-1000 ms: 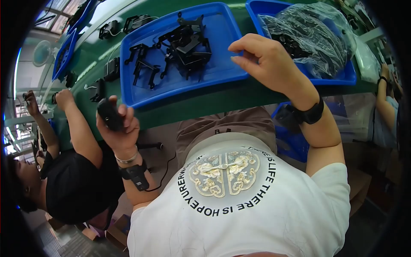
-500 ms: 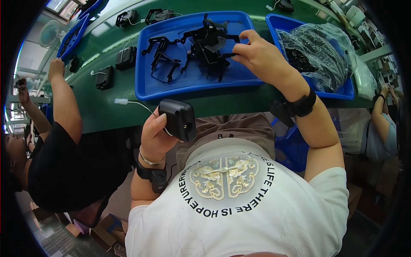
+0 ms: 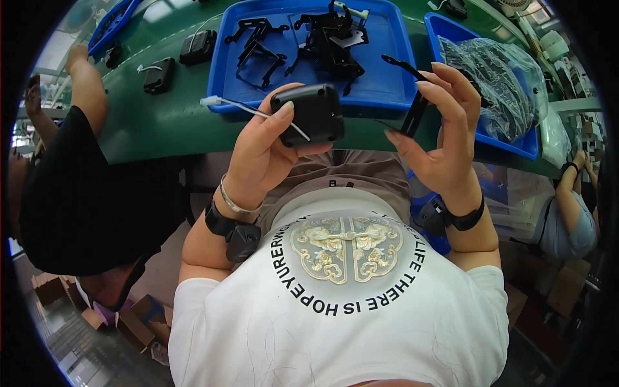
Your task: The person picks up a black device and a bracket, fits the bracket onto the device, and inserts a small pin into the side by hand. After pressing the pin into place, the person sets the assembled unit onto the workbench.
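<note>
My left hand (image 3: 267, 132) is closed around a black box-shaped device (image 3: 314, 111) with rounded corners, holding it over the table's near edge. A white cable with a white connector (image 3: 210, 101) sticks out from it to the left. My right hand (image 3: 445, 129) pinches a thin black bracket (image 3: 416, 111) between thumb and fingers, a little to the right of the device and apart from it. Beyond both hands, a blue tray (image 3: 218, 77) holds a heap of similar black brackets (image 3: 332, 48), with several lying looser at its left side.
At the right stands a second blue tray (image 3: 529, 149) with clear plastic bags (image 3: 496, 90) of black parts. Other black devices (image 3: 158, 75) lie on the green table (image 3: 145, 122) at the left. A co-worker's arm (image 3: 87, 84) reaches over the table there; another person sits far right.
My right hand has lifted a bracket out of the tray and come back toward me. My left hand has raised and turned the device, bringing it closer to the bracket.
</note>
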Tool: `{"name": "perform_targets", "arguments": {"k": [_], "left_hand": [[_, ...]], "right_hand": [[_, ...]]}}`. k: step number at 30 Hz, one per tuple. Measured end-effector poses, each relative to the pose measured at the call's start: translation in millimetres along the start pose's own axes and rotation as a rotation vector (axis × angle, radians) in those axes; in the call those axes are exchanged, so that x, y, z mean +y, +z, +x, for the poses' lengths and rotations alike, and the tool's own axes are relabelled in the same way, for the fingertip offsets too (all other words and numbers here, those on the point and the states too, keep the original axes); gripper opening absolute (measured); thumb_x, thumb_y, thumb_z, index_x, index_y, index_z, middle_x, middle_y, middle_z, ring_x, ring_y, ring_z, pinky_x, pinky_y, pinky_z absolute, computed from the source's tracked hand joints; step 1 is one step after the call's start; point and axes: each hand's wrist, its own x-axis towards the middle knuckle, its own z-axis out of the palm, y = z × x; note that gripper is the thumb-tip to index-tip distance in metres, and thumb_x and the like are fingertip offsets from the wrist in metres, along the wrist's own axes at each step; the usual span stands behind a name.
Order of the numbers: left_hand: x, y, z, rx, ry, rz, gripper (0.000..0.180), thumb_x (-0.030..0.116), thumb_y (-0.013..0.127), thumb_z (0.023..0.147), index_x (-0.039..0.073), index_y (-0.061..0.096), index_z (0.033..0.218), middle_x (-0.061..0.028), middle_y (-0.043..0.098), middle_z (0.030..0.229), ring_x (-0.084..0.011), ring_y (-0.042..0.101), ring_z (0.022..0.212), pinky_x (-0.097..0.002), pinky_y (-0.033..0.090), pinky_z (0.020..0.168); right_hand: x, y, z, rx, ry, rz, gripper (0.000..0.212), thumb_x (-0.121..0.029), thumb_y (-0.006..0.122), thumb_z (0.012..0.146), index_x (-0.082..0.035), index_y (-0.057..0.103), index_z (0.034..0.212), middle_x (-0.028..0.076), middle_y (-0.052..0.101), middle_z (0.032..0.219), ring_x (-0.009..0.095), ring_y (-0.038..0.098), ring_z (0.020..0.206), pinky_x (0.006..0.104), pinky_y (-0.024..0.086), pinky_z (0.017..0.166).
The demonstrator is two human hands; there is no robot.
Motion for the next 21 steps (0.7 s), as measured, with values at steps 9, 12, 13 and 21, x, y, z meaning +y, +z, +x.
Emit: {"name": "perform_targets", "arguments": {"k": [9, 12, 13, 21], "left_hand": [[-10, -9, -5, -0.005, 0.015, 0.094, 0.038, 0.015, 0.052, 0.092, 0.008, 0.039, 0.127, -0.0131, 0.053, 0.118, -0.0277, 0.057, 0.107, -0.0475, 0.054, 0.083], [-9, -10, -4, 0.028, -0.009, 0.116, 0.038, 0.015, 0.054, 0.091, 0.008, 0.04, 0.125, -0.012, 0.054, 0.116, -0.0275, 0.056, 0.108, -0.0485, 0.053, 0.083], [-10, -11, -4, 0.032, -0.01, 0.118, 0.038, 0.015, 0.054, 0.091, 0.008, 0.04, 0.125, -0.012, 0.054, 0.116, -0.0275, 0.056, 0.108, -0.0485, 0.053, 0.083], [-25, -11, 1, -0.015, 0.167, 0.024, 0.043, 0.012, 0.062, 0.087, 0.008, 0.04, 0.125, -0.0103, 0.056, 0.115, -0.0224, 0.056, 0.107, -0.0405, 0.05, 0.09]], "right_hand": [[3, 16, -24, -0.201, -0.156, 0.027, 0.069, -0.007, 0.077, 0.064, 0.002, 0.046, 0.125, 0.021, 0.047, 0.124, 0.032, 0.052, 0.11, 0.0362, 0.046, 0.089], [1, 15, -25, -0.214, -0.063, 0.063, 0.067, -0.006, 0.078, 0.063, 0.001, 0.048, 0.123, 0.021, 0.047, 0.123, 0.032, 0.053, 0.108, 0.0358, 0.047, 0.088], [0, 16, -27, -0.212, -0.062, 0.066, 0.067, -0.006, 0.078, 0.063, 0.001, 0.048, 0.123, 0.021, 0.047, 0.123, 0.032, 0.053, 0.108, 0.0358, 0.047, 0.088], [-8, 24, -39, -0.176, -0.011, 0.119, 0.069, -0.009, 0.081, 0.058, 0.0, 0.05, 0.12, 0.02, 0.049, 0.118, 0.031, 0.054, 0.103, 0.0347, 0.048, 0.083]]}}
